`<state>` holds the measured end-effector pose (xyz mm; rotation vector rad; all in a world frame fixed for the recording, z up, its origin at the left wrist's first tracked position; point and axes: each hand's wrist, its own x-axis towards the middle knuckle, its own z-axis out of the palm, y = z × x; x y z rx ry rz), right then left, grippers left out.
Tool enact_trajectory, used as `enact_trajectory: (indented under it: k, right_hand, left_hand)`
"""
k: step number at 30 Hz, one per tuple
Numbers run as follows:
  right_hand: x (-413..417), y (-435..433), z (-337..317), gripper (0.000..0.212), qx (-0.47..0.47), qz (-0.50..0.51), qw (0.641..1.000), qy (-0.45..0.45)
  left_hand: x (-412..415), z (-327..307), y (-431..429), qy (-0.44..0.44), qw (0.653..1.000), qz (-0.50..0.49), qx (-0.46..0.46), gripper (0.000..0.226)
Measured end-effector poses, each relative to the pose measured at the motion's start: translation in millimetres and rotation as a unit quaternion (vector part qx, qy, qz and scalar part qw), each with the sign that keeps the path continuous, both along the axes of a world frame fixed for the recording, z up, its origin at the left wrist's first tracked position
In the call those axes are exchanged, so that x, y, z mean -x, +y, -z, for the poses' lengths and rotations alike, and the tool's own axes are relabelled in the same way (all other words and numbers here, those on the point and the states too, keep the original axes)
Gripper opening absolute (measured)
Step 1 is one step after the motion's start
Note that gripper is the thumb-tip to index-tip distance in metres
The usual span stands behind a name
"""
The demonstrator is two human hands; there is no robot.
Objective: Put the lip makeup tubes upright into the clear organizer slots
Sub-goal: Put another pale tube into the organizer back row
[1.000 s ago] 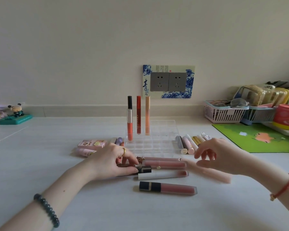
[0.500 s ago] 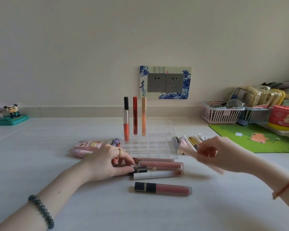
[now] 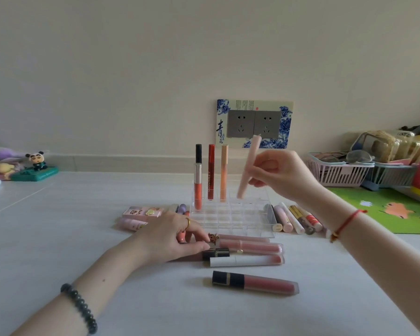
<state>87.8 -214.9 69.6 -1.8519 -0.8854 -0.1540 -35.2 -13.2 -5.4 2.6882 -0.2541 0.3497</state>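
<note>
Pink tube (image 3: 249, 169) lifted off table
Right hand (image 3: 281, 175) pinches it, tipped toward 1 o'clock over the organizer (image 3: 247, 229) back row, nearly slotted; left hand (image 3: 172, 236) on lying tubes (image 3: 250, 247), grip unclear.

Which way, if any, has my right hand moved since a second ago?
Yes. The right hand rose from beside the clear plastic organizer to above its back row, gripping a pale pink tube.
</note>
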Motion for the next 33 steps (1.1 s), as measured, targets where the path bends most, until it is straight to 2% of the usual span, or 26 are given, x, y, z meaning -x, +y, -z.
enact_trajectory:
  k: [3, 6, 9, 11, 16, 20, 26, 28, 31, 33]
  right_hand:
    - [-4.7, 30.3, 7.4, 0.014, -0.002, 0.008, 1.000, -0.006]
    - [-8.1, 53.1, 15.2, 0.012, 0.004, 0.029, 0.999, -0.025]
    - [-12.4, 66.6, 22.1, 0.012, 0.008, 0.053, 0.998, -0.037]
    - [-15.8, 71.5, 26.4, 0.011, 0.016, 0.064, 0.997, -0.041]
    - [-19.4, 76.2, 36.6, 0.017, 0.050, 0.074, 0.995, -0.041]
    - [-19.0, 78.4, 42.2, 0.019, 0.061, 0.072, 0.995, -0.037]
    - [-19.1, 80.6, 46.7, 0.021, 0.066, 0.075, 0.994, -0.039]
    - [-18.8, 80.5, 46.8, 0.022, 0.070, 0.075, 0.994, -0.042]
    - [-19.0, 79.7, 46.7, 0.022, 0.073, 0.076, 0.993, -0.045]
    - [-18.8, 79.6, 46.6, 0.022, 0.074, 0.075, 0.993, -0.046]
  left_hand:
    - [-0.8, -0.6, 4.9, 0.002, 1.000, -0.005, 0.016, 0.003]
    - [-1.0, -2.8, 8.7, -0.019, 0.999, -0.008, 0.031, 0.013]
    - [1.5, -5.8, 13.6, -0.039, 0.998, -0.008, 0.039, 0.013]
    - [2.7, -7.5, 17.0, -0.054, 0.997, -0.027, 0.039, 0.006]
    - [6.0, -11.3, 27.7, -0.060, 0.995, -0.047, 0.068, 0.026]
    - [4.7, -8.9, 41.0, -0.074, 0.988, -0.091, 0.103, 0.015]
    - [3.1, -8.2, 46.7, -0.086, 0.984, -0.135, 0.076, 0.014]
    - [3.8, -8.9, 48.4, -0.102, 0.981, -0.146, 0.076, 0.019]
    - [4.0, -8.9, 54.4, -0.131, 0.972, -0.170, 0.093, 0.045]
    - [4.1, -8.9, 57.4, -0.148, 0.965, -0.192, 0.101, 0.049]
